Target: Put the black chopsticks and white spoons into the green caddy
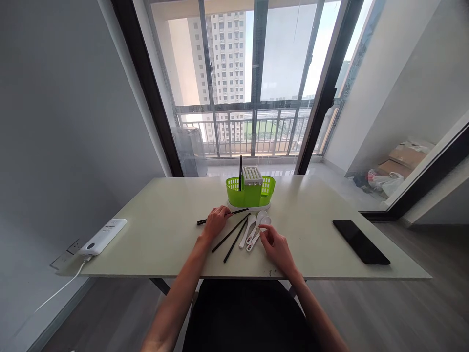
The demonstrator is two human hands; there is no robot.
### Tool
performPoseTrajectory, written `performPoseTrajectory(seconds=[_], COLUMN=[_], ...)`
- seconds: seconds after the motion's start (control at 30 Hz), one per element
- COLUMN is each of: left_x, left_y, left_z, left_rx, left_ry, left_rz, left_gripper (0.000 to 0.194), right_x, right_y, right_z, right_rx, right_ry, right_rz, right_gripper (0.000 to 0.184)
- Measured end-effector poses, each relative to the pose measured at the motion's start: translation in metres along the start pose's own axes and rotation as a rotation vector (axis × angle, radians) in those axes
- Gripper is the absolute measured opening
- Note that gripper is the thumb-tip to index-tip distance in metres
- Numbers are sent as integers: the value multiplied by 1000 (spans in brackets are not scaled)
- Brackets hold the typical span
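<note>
My left hand (217, 220) is closed around black chopsticks (241, 211) lying nearly level across the table; their ends show on both sides of the hand. Two more black chopsticks (235, 239) lie slanted just to its right. Beside them are several white spoons (247, 230), bowls pointing away from me. My right hand (275, 246) is over the right edge of the spoons, fingers loosely curled with a gap between thumb and index finger, and nothing visible in it. Behind both hands stands a green utensil basket (252, 196) with a white slotted top, with black chopsticks (241, 172) upright in its left part.
A white power strip (106, 237) with a cable lies at the table's left edge. On the right side of the table (304, 210) rests a black phone (361, 241). Beyond the table are glass sliding doors, and cardboard boxes and bags (397, 168) sit on the floor at right.
</note>
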State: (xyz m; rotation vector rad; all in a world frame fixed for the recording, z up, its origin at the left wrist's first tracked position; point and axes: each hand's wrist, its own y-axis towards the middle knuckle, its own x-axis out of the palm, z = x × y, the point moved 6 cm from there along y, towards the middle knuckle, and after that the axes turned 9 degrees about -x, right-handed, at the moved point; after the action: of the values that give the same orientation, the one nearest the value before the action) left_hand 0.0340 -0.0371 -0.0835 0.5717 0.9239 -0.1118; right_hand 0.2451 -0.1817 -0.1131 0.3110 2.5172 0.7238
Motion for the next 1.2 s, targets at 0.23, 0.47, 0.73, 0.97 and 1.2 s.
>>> performPoseTrajectory(seconds=[0.23, 0.47, 0.73, 0.97, 1.2], left_x=[-24, -60, -55, -3, 22], left_y=[-1, -2, 14, 8, 0], left_z=[-1, 7, 51, 103, 126], left_rx=[-126, -252, -344, -394, -358], left_ry=[-270, -701, -1374, -1663, -1636], left_rz=[268, 491, 295, 22, -57], left_gripper=[26, 32, 40, 40, 44], right_x=[0, 1, 0, 9, 11], right_y=[0, 2, 2, 2, 2], right_z=[-1, -4, -10, -10, -9], right_rx=[-3, -7, 4, 49, 112], right_ry=[9, 32, 99, 275, 366], right_rz=[5, 9, 2, -117, -172], right_gripper=[33, 33, 33, 49, 63])
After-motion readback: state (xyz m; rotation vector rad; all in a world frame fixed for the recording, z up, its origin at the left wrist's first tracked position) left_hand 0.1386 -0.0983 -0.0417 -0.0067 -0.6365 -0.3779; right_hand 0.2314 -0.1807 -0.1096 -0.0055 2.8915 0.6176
